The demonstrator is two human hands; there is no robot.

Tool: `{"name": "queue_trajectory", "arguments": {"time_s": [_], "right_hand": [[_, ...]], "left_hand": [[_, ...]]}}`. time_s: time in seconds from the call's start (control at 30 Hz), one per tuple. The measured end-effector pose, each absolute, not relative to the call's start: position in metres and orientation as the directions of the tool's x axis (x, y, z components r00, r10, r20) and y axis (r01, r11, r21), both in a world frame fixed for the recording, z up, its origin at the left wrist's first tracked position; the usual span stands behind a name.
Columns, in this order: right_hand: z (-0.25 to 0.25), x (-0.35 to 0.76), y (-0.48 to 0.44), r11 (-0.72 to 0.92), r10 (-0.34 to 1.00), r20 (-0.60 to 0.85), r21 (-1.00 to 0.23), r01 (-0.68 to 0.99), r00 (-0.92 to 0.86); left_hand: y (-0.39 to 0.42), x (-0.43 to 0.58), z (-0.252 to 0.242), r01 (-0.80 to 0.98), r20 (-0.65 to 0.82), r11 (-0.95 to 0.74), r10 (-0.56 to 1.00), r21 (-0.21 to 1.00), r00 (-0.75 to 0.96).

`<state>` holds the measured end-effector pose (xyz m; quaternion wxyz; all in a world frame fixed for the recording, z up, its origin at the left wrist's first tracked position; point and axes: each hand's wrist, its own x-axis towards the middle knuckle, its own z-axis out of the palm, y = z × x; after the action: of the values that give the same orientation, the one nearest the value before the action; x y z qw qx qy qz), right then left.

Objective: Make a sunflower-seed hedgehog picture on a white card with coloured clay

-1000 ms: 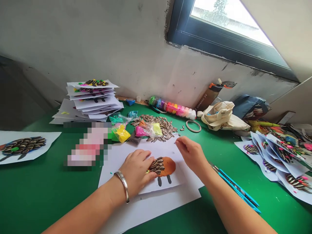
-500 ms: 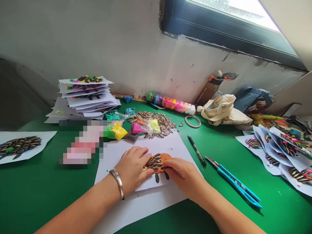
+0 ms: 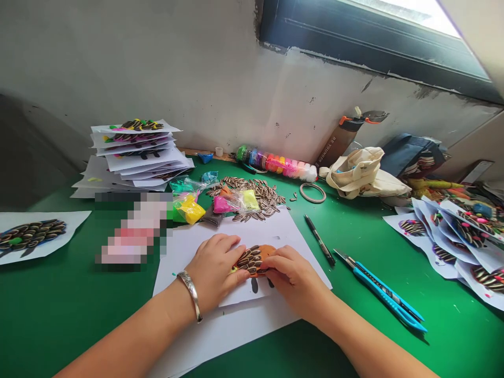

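Daylight comes from the window (image 3: 378,37) at the upper right; its glass is burnt out to white. The green bench (image 3: 51,315) is evenly bright. My left hand (image 3: 214,268) and right hand (image 3: 293,278) throw only soft shadows on the paper (image 3: 275,231). Left of centre one patch (image 3: 134,231) is pixelated; the rest is sharp.

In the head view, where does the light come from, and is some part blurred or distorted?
Head view: daylight enters from the window, blown out white at upper right; the blue cutter throws a soft shadow; a pixelated block hides something left of the white paper.
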<state>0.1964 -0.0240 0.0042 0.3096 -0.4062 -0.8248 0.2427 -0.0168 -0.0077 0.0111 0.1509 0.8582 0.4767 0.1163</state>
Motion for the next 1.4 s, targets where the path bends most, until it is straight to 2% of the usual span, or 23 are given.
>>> {"name": "queue_trajectory", "arguments": {"time_s": [0.2,0.63,0.93,1.4], "right_hand": [[0.003,0.193,-0.024,0.600,0.792,0.354,-0.597,0.532,-0.497],[-0.001,0.186,-0.024,0.549,0.829,0.281,-0.573,0.608,-0.484],[0.002,0.197,-0.025,0.523,0.851,0.235,-0.444,0.728,-0.469],[-0.004,0.193,-0.025,0.518,0.854,0.209,-0.435,0.737,-0.477]], "left_hand": [[-0.009,-0.016,0.011,0.787,0.058,-0.493,0.858,0.370,0.511],[-0.010,-0.015,0.003,0.788,0.111,-0.498,0.862,0.361,0.494],[-0.010,-0.015,0.007,0.789,0.100,-0.488,0.867,0.373,0.489],[-0.010,-0.016,0.004,0.796,0.101,-0.496,0.864,0.348,0.494]]}}
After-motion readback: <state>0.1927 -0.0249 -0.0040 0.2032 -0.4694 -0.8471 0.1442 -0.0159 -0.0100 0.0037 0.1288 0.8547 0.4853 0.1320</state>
